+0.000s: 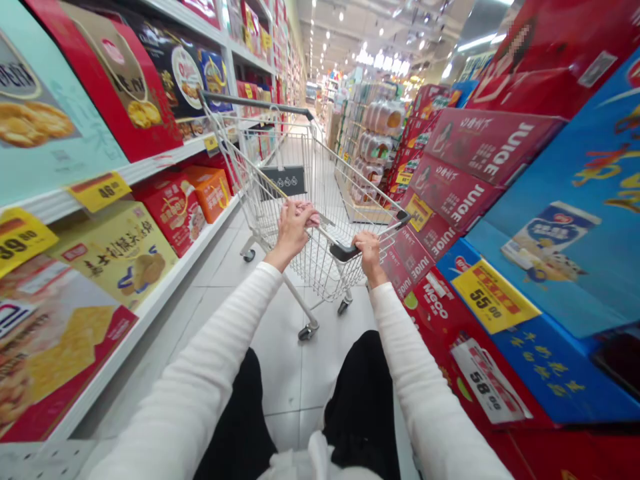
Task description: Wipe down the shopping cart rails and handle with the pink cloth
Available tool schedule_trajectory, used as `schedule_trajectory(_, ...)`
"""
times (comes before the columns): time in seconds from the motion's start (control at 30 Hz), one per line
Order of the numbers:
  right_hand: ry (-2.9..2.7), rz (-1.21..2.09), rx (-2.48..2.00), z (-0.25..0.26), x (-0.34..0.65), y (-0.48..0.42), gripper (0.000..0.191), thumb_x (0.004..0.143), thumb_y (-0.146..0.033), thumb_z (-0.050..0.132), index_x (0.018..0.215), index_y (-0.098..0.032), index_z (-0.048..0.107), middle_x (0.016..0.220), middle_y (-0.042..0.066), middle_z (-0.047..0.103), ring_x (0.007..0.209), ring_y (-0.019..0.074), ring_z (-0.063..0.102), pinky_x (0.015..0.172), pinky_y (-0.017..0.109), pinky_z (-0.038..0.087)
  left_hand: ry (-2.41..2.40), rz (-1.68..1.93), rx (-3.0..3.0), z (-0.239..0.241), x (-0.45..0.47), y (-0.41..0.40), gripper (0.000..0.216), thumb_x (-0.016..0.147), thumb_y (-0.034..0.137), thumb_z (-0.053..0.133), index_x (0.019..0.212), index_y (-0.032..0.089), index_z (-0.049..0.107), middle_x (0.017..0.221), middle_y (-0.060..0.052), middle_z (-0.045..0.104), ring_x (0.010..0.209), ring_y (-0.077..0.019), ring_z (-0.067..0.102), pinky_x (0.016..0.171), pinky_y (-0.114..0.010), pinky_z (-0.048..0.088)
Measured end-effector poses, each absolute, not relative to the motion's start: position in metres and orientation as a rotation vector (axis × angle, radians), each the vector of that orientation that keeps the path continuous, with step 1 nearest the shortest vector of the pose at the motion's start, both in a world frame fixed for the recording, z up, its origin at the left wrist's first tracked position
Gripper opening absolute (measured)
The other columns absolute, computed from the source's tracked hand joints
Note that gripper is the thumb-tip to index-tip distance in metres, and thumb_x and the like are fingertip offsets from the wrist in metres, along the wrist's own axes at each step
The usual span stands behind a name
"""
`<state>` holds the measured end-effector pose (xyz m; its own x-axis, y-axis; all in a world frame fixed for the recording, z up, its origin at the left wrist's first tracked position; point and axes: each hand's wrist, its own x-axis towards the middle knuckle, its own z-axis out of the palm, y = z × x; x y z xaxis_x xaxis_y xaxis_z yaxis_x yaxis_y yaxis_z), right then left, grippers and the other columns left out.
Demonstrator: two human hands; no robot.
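a person's white sleeves (pixel 215 347) and black trousers (pixel 360 400) fill the foreground, over pale floor tiles (pixel 285 373). the right hand (pixel 369 252) is clenched around the near rim of a wire shopping cart (pixel 325 273), right by a black corner piece (pixel 344 252). the left hand (pixel 294 227) rests farther left on the same rim, fingers bent over something pink (pixel 311 216); what that is, and how firmly the hand grasps it or the rim, cannot be told.

the cart stands in the aisle just ahead of the person, its dark bar (pixel 255 105) at the far left. to its left a white shelf (pixel 155 300) carries biscuit boxes; to its right rise blue cartons (pixel 550 173) and maroon juice cartons (pixel 490 143), with a yellow 55.00 price tag (pixel 495 295). beyond are wrapped bottle packs (pixel 385 119) and, farthest off, ceiling lights (pixel 383 61).
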<state>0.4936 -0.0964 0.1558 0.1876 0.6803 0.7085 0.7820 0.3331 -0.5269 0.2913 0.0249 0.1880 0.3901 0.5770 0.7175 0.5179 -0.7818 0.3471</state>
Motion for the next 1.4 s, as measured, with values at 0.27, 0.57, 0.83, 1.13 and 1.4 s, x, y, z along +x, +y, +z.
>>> schedule_trajectory(0.27,-1.460,-0.076,-1.393,0.154,0.537,-0.093,0.030,0.081,-0.017,0.040,0.053,-0.025,0.038,0.058,-0.002,0.046,0.068,0.0181,0.046,0.083,0.037,0.037,1.100,1.253,2.640,0.195,0.312,0.009,0.047,0.080,0.000,0.046,0.111,0.029,0.067,0.132,-0.009,0.048,0.125,-0.0326,0.041,0.096,-0.057,0.047)
schedule_trajectory(0.57,-1.322,-0.006,-1.415,0.153,0.579,-0.075,0.020,0.083,-0.022,0.040,0.071,-0.025,0.056,0.084,0.003,0.061,0.094,0.0209,0.054,0.097,0.036,0.041,0.988,1.079,2.709,0.200,0.339,0.008,0.046,0.083,0.002,0.044,0.111,0.030,0.068,0.132,-0.010,0.051,0.127,-0.0329,0.044,0.095,-0.054,0.046)
schedule_trajectory(0.83,-1.268,0.075,-1.316,0.143,0.579,-0.060,0.027,0.090,-0.029,0.036,0.072,-0.024,0.056,0.089,0.004,0.065,0.112,0.0215,0.057,0.112,0.040,0.036,1.098,1.038,2.686,0.211,0.374,0.007,0.044,0.089,0.004,0.044,0.115,0.029,0.070,0.137,-0.013,0.052,0.131,-0.0359,0.044,0.099,-0.058,0.041)
schedule_trajectory(1.13,-1.260,0.138,-1.257,0.142,0.579,-0.047,0.041,0.096,-0.047,0.031,0.066,-0.025,0.048,0.079,0.002,0.059,0.105,0.0219,0.060,0.107,0.040,0.041,0.794,0.962,2.933,0.205,0.376,0.008,0.043,0.092,0.008,0.044,0.118,0.032,0.069,0.135,-0.010,0.055,0.125,-0.0300,0.048,0.098,-0.051,0.043)
schedule_trajectory(1.4,-1.245,0.155,-1.246,0.140,0.577,-0.045,0.042,0.096,-0.050,0.029,0.068,-0.025,0.048,0.085,0.004,0.059,0.108,0.0215,0.059,0.104,0.038,0.044,1.111,1.043,2.745,0.225,0.307,0.075,0.037,0.083,0.006,0.053,0.105,0.028,0.072,0.125,-0.011,0.056,0.122,-0.0326,0.047,0.095,-0.051,0.045)
